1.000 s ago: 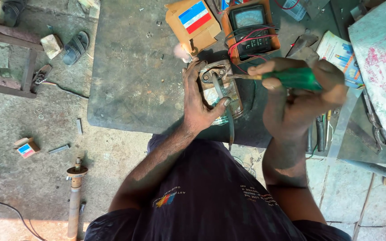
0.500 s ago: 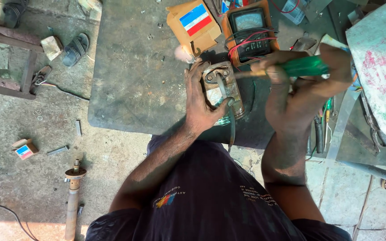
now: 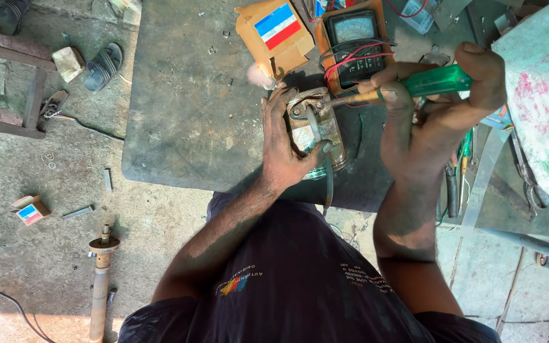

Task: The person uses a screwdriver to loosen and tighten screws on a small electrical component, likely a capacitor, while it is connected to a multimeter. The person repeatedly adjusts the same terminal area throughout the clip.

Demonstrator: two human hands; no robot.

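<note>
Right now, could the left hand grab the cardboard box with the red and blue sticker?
Probably yes. The cardboard box sits just beyond the left hand with bare table between, but that hand grips the metal part.

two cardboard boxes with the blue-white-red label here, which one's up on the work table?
The larger box, at the table's far edge just beyond the left hand. The small box lies on the concrete floor, far to the left.

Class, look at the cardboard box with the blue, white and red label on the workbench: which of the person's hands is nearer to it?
Left. The left hand grips the metal part just below the box. The right hand, holding the green screwdriver, is farther off to the box's right.
</note>
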